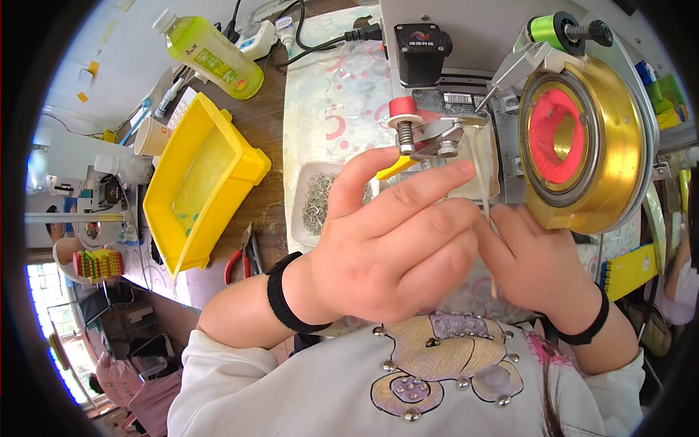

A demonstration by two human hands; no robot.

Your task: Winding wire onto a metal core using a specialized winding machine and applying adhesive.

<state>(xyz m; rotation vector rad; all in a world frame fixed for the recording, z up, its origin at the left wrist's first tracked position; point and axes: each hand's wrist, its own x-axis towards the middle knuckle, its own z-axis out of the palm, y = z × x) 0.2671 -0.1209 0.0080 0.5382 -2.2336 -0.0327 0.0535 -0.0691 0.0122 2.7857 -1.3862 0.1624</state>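
Left hand (400, 255): thumb and index finger are spreading apart, thumb tip reaching close to the yellow lever (395, 168) at 12 o'clock; other fingers are curling, cannot tell whether around anything. Right hand (542, 258) is sitting at its 3 o'clock; grip partly hidden, cannot tell if clenching the white cord (480, 171), which is running between the hands toward 12 o'clock. Gold ring (619, 146) is standing at the right hand's 1 o'clock.
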